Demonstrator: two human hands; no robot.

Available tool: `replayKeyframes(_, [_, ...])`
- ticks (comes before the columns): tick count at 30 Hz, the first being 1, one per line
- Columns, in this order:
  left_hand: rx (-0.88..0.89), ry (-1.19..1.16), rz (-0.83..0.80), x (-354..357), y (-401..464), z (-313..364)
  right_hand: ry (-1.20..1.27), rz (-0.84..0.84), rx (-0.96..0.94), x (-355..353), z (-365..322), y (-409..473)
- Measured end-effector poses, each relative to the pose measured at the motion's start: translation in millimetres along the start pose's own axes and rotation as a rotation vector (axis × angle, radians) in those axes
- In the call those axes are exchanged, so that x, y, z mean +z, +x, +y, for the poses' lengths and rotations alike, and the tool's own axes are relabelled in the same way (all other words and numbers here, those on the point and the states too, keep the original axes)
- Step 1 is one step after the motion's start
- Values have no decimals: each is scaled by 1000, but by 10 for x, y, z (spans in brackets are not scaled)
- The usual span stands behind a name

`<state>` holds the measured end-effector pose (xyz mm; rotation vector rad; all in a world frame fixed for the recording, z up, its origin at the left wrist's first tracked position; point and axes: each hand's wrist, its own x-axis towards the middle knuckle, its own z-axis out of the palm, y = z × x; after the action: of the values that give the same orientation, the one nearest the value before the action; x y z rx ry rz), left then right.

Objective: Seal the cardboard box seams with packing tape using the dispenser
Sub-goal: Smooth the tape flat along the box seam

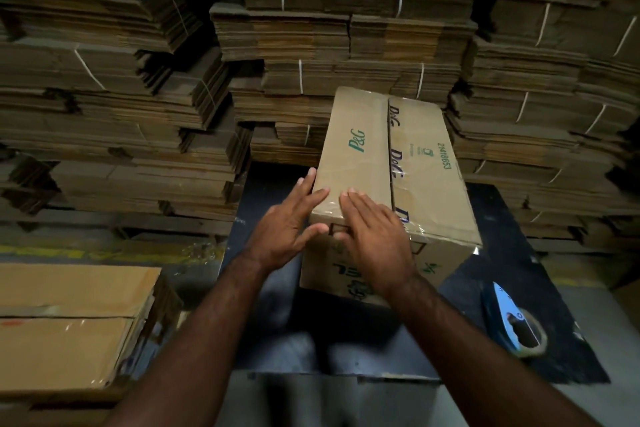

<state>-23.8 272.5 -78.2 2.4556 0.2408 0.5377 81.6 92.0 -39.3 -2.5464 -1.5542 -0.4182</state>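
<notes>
You are pressing tape along the box (394, 163) near edge, left hand (291, 222) and right hand (374, 232) spread flat; dispenser (512, 319) lying at four o'clock. Smooth outward, firmly.

Single view only, head-worn, wide-angle. Looks forward and steeply down from above the forearms, both reaching away from the lower edge. Close on the cardboard box (391, 180) at frame centre, with the left hand (289, 222) and right hand (374, 236) just below centre. Faces a wall of bundled flat cartons (311, 31) filling the upper half. Strong barrel bending toward the edges. Tape dispenser (512, 319) at lower right, near the margin.
</notes>
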Motion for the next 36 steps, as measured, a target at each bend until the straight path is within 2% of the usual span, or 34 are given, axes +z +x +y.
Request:
replayKeyframes(3, [2, 35, -9, -81, 52, 55, 83, 33, 58, -75, -7, 40])
replayKeyframes(6, [7, 135, 30, -36, 101, 23, 65, 71, 122, -35, -50, 71])
replayKeyframes(9, [15, 197, 35, 12, 102, -68, 36, 49, 113, 40, -42, 71])
replayKeyframes(11, [30, 228, -22, -33, 87, -93, 41, 39, 78, 21, -15, 64])
replayKeyframes(14, [52, 230, -76, -107, 66, -33, 85, -58, 52, -64, 25, 43])
replayKeyframes(16, [86, 205, -42, -99, 26, 68, 126, -74, 43, -95, 78, -3])
replayKeyframes(20, [120, 139, 131, 14, -52, 341, 240, 54, 28, -158, 151, -203])
replayKeyframes(24, [116, 269, 200, 168, 7, 427, 205, 164, 115, -210, 197, -173])
replayKeyframes(30, [224, 478, 163, 174, 13, 250, 57, 96, 103, -87, 235, -246])
replayKeyframes(33, [204, 489, 131, 138, 3, 285, 3, 27, 61, -119, 281, -262])
replayKeyframes(36, [277, 473, 142, 74, -5, 381, -16, -60, 9, -170, 328, -265])
